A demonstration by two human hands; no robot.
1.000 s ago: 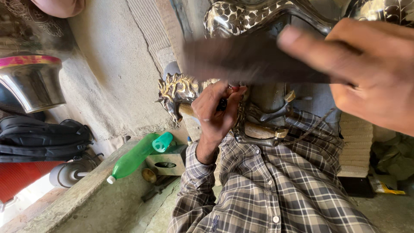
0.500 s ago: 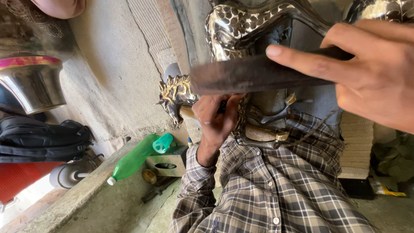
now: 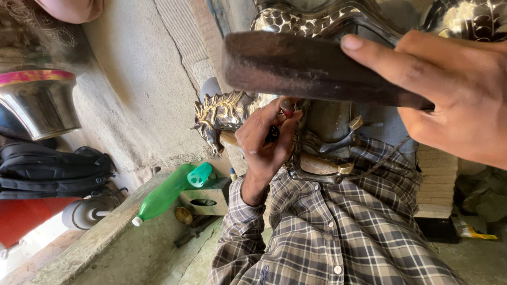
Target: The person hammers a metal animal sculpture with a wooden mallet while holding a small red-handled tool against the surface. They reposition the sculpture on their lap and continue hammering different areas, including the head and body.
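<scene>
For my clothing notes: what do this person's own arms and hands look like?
The left hand is bare, no glove; its arm wears a long checked sleeve in grey, white and dark lines, cuffed at the wrist. The right hand is bare too; its sleeve is out of view.

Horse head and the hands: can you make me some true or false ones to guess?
1. The right hand grips a dark wooden tool. True.
2. The green bottle stands upright. False: it lies on its side.
3. The left hand is flat and open. False: its fingers curl around a small tool.
4. The metal horse head is close beside the left hand. True.
5. The sleeve is plain red. False: it is grey checked.
</scene>
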